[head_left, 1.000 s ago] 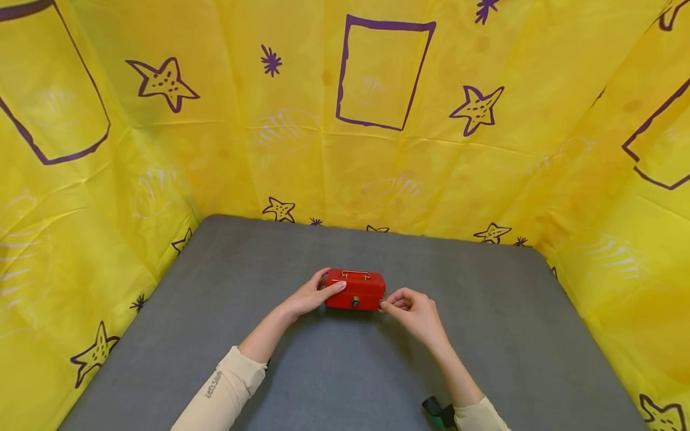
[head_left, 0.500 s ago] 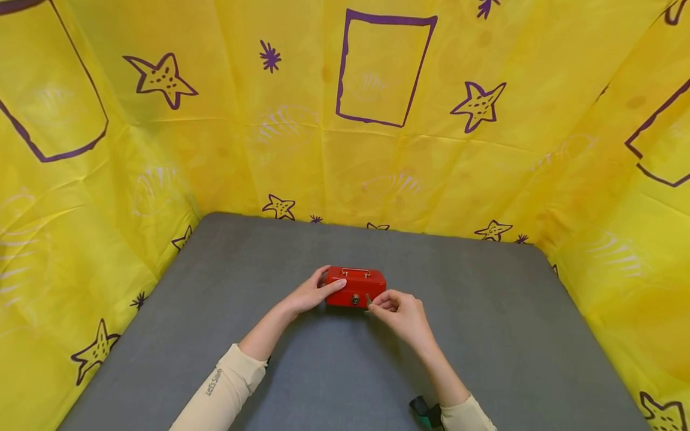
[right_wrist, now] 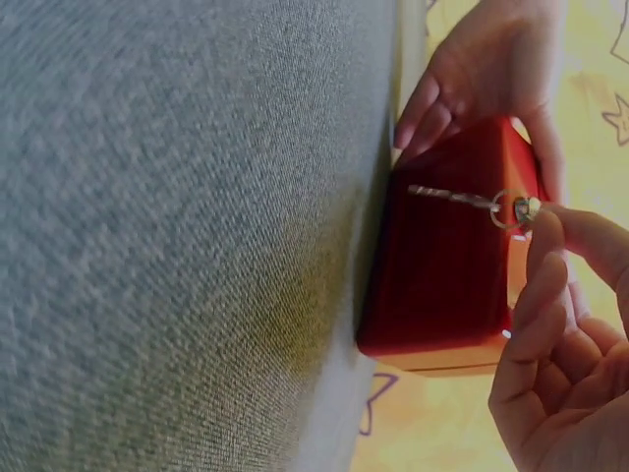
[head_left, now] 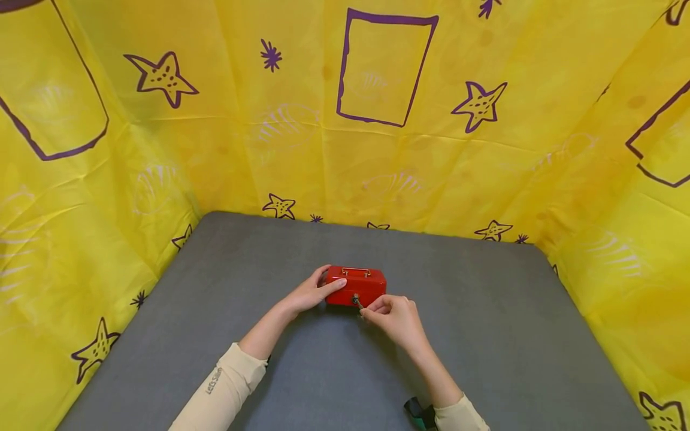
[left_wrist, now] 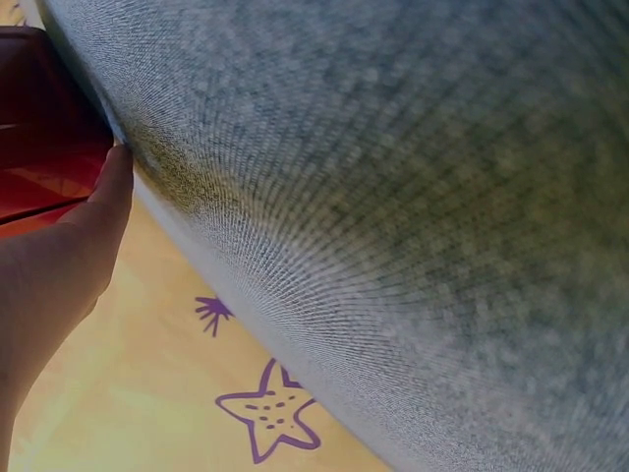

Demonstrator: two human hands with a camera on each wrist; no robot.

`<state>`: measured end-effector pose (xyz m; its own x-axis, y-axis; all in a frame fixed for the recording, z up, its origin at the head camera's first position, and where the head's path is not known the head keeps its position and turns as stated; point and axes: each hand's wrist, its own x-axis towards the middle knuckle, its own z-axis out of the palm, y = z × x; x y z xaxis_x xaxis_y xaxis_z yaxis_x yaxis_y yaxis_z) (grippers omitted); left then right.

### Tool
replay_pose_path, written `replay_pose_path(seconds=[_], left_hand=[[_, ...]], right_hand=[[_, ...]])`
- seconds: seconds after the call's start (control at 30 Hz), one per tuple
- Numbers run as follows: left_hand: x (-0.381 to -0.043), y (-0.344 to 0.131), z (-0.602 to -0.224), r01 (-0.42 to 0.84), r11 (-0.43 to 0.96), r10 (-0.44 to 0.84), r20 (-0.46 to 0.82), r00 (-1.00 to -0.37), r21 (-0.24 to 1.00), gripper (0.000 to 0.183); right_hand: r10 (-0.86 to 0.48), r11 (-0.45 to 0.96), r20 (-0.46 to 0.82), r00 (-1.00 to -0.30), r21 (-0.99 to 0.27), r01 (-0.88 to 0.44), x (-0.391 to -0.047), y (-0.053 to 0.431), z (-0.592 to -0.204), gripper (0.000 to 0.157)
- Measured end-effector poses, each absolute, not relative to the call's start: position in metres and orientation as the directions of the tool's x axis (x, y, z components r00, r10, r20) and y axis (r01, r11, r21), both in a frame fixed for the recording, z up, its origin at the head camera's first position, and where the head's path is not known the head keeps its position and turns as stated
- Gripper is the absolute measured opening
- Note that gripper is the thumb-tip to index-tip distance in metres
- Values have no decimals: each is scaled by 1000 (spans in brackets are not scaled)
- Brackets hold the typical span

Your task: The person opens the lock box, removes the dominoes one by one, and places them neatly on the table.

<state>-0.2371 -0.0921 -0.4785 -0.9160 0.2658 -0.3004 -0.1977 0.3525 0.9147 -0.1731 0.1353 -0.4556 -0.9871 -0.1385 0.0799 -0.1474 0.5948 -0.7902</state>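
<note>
A small red cash box (head_left: 372, 290) with a wire handle on its lid sits on the grey table. My left hand (head_left: 309, 295) grips its left end, thumb across the front and fingers behind. Between right thumb and forefinger, my right hand (head_left: 400, 321) pinches a small key (head_left: 360, 304), its tip right at the round lock on the box front. The right wrist view shows a ring (right_wrist: 495, 210) at the key, with a second thin key (right_wrist: 442, 193) hanging from it. In the left wrist view, only part of the left hand (left_wrist: 59, 265) shows against the box.
The grey table (head_left: 259, 251) stretches around the box on every side. Yellow cloth (head_left: 302, 149) printed with purple starfish closes off the back, left and right. A dark strap (head_left: 417, 412) is at the right wrist.
My right hand has moved left with the key, from the box's right end across its front to the lock. The left hand and the box have stayed almost in place.
</note>
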Motion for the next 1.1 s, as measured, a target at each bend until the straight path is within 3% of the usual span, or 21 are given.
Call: replay_pose_path(seconds=[0.53, 1.1], left_hand=[[-237, -92, -477, -196, 342, 267, -295, -917, 919, 88], [-236, -92, -478, -193, 351, 266, -295, -918, 917, 88]], right_hand=[[-174, 651, 126, -977, -730, -210, -172, 129, -450, 25], [-188, 580, 184, -965, -772, -260, -175, 124, -445, 20]])
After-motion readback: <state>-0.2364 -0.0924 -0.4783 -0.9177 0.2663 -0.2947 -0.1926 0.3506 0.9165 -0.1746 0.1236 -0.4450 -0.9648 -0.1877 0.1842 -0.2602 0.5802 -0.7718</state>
